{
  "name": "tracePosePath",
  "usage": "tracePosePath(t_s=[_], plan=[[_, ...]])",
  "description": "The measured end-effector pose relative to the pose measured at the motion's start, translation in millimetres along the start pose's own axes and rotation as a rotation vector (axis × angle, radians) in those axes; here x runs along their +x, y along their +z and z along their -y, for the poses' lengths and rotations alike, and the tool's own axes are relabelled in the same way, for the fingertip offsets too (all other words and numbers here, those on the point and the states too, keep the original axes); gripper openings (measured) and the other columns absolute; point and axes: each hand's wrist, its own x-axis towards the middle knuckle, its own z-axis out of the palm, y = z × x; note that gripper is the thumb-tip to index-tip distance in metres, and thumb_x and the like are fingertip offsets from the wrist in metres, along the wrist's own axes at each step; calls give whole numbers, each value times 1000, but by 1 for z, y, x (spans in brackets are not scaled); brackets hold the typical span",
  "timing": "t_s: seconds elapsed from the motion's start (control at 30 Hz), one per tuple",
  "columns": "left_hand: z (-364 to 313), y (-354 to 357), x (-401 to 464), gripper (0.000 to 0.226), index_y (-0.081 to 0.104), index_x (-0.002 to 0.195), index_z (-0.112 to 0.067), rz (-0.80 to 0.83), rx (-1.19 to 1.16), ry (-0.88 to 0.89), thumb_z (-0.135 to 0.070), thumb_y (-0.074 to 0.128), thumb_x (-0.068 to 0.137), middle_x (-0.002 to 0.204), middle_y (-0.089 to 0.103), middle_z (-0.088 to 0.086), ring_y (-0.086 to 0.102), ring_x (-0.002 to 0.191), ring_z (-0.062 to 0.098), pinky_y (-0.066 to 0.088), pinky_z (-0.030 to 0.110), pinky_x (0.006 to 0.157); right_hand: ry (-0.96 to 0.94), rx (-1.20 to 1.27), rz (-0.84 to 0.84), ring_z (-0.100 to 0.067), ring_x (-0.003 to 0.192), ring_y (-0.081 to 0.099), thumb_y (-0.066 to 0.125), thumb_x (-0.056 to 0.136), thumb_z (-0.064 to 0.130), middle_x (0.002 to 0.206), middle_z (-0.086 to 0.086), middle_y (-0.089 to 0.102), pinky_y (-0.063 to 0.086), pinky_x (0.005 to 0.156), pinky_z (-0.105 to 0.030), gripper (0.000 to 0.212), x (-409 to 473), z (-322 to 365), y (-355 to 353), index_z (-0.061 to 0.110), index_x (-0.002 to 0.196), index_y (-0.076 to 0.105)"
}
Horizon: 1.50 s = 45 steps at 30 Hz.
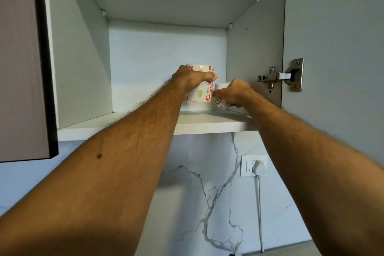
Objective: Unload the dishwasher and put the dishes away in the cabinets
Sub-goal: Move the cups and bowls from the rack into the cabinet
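Both hands reach deep into the open cabinet. The left hand (192,81) grips the flowered mug (200,84), upright on the shelf (207,124). The right hand (233,94) pinches the smaller cup (220,94), just beside the mug on its right.

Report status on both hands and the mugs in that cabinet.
Left hand grips the flowered mug. Right hand grips the small white mug. Both mugs at the back of the cabinet shelf, close together. Nothing in the way.
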Motion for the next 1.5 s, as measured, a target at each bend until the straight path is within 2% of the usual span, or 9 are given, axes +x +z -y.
tracePosePath(t_s=[0.13,0.47,0.57,0.7,0.83,1.13,1.37,1.43,1.5], plan=[[-4,1,14,62,65,102,-17,-3,101,-52,-54,86,58,100,73,5,71,87,24,57,43,88,35,28,-4,-10,56,56,77,83,43,72,2,59,38,45,-24,42,9,-5,-4,11,103,58],[-2,15,49,69,58,91,-14,90,289,-70,-58,90,49,102,71,10,70,89,27,57,43,86,62,35,81,-14,65,56,77,81,45,78,0,60,39,54,-27,44,8,-14,-2,12,101,58],[0,22,54,80,61,101,-11,89,368,-38,-64,87,47,103,71,8,70,90,25,57,40,86,77,37,105,-15,66,57,79,79,45,79,-1,60,40,53,-27,46,6,-17,0,12,102,56],[5,27,56,77,58,110,-10,30,500,24,-68,79,62,103,65,6,65,95,23,55,32,81,62,26,102,-12,64,53,80,77,42,78,1,55,36,50,-26,48,2,-17,-2,13,104,53],[11,33,59,82,61,108,-10,58,481,20,-72,78,58,104,69,6,67,94,23,56,36,87,52,39,99,-11,64,53,80,77,40,83,-1,57,36,51,-26,45,-2,-18,-4,14,103,53],[16,43,59,81,64,105,-10,103,477,26,-77,70,62,103,69,8,66,95,23,56,38,89,58,158,84,-10,59,54,82,77,27,73,2,56,37,46,-24,37,-8,-18,-4,11,97,57],[19,56,53,77,58,114,-8,83,441,21,-74,63,75,105,64,7,63,95,23,45,28,65,78,159,99,-9,57,52,80,79,27,73,2,56,33,42,-20,34,-13,-19,-5,12,102,59],[20,57,53,79,58,112,-8,96,391,12,-78,59,75,105,63,6,62,95,23,47,29,70,82,143,101,-11,56,53,78,78,26,71,1,57,33,42,-20,30,-14,-18,-5,11,97,60],[21,57,54,89,59,117,-10,130,318,-15,-84,52,70,113,63,5,62,102,25,50,34,90,85,140,106,-12,55,53,76,77,23,70,0,58,33,43,-21,22,-16,-17,-7,10,89,63]])
